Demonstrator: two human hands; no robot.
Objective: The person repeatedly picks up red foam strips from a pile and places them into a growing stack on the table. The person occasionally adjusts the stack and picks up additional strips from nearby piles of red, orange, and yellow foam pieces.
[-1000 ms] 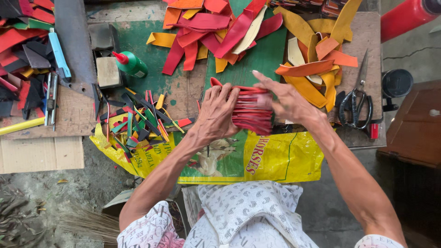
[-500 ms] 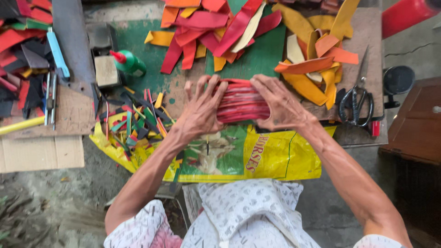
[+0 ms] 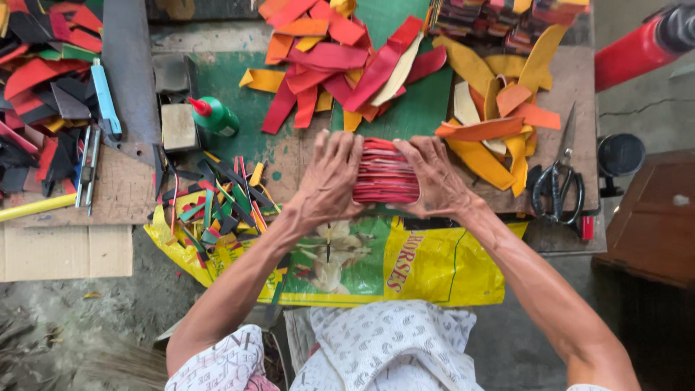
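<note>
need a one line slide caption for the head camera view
Left hand and right hand squeeze a stack of red cut strips over a green work mat, black-handled scissors at right.

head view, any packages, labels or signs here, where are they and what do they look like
Sack: printed bag spread flat over the bench's near edge, under both hands; yellow with a green panel, red lettering and an animal picture.
Glue bottle: lying on the green mat, left of the left hand; green body, red nozzle, label unreadable.
No signs or screens visible.
</note>
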